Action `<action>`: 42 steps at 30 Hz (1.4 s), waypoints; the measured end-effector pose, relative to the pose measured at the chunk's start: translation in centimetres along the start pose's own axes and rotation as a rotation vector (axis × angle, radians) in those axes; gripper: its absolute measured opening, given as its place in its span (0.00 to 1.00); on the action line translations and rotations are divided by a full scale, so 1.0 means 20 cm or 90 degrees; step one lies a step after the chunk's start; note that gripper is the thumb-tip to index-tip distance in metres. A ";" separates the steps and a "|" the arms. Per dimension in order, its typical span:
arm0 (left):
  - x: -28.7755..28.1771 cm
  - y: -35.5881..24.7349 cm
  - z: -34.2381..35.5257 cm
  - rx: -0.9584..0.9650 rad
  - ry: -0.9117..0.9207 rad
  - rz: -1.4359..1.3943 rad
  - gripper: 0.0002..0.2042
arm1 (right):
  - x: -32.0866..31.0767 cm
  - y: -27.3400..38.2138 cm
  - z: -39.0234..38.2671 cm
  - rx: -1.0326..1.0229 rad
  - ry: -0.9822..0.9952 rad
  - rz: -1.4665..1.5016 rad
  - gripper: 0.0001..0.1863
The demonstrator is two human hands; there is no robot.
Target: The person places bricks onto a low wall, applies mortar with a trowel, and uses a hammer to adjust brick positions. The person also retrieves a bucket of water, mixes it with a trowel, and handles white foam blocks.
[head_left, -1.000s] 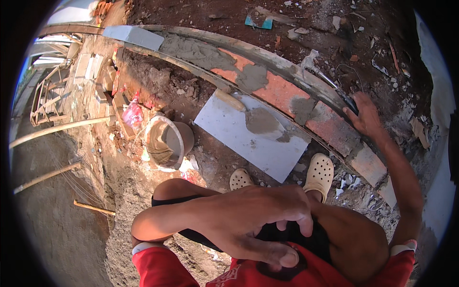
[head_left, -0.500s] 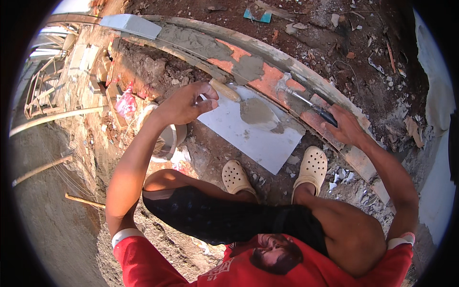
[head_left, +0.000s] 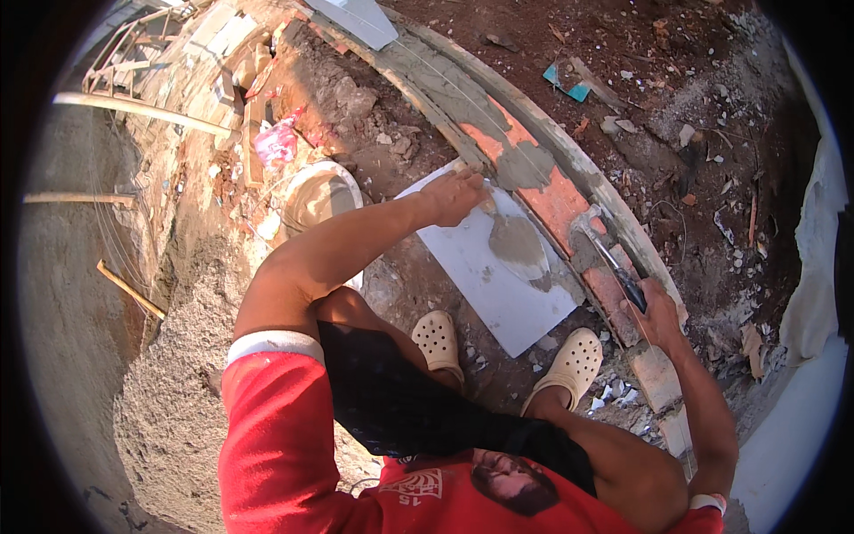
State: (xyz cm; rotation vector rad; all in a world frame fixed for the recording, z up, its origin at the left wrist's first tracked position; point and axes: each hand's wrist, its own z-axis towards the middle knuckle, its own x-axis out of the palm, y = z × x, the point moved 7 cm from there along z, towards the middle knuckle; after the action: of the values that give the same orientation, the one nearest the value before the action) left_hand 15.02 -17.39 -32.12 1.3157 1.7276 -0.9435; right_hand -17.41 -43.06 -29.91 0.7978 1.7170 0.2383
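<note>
Fingers (head_left: 642, 307) grip a trowel (head_left: 614, 267) on the mortared brick wall (head_left: 556, 200) over dirt ground (head_left: 712, 133)

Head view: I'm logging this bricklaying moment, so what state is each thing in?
Left hand: stretched to the board's far corner.
Right hand: gripping a trowel.
Board: flat, bearing a mortar heap.
Bricks: laid, partly mortared.
Bucket: upright, open.
</note>
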 end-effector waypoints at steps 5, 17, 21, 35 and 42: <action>0.02 -0.04 0.03 -0.018 -0.017 -0.005 0.21 | -0.01 0.04 0.01 -0.066 -0.057 -0.041 0.19; 0.00 -0.13 0.11 0.013 -0.071 0.126 0.14 | 0.02 0.04 0.02 -0.111 -0.102 -0.034 0.18; 0.04 -0.14 0.14 0.044 -0.020 0.208 0.14 | 0.01 0.06 0.03 -0.111 -0.117 -0.010 0.19; -0.38 0.25 -0.47 -0.057 0.013 -0.212 0.21 | 0.03 0.18 0.09 -0.182 -0.015 -0.044 0.18; -0.38 0.26 -0.91 -0.301 0.002 -0.389 0.16 | 0.16 0.48 0.25 -0.306 0.114 -0.046 0.18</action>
State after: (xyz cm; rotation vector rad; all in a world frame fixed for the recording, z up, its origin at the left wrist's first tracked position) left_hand 19.18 -3.36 -17.98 0.4873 2.2326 -0.7683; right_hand -9.50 -35.15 -28.64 0.3671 1.7512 0.6596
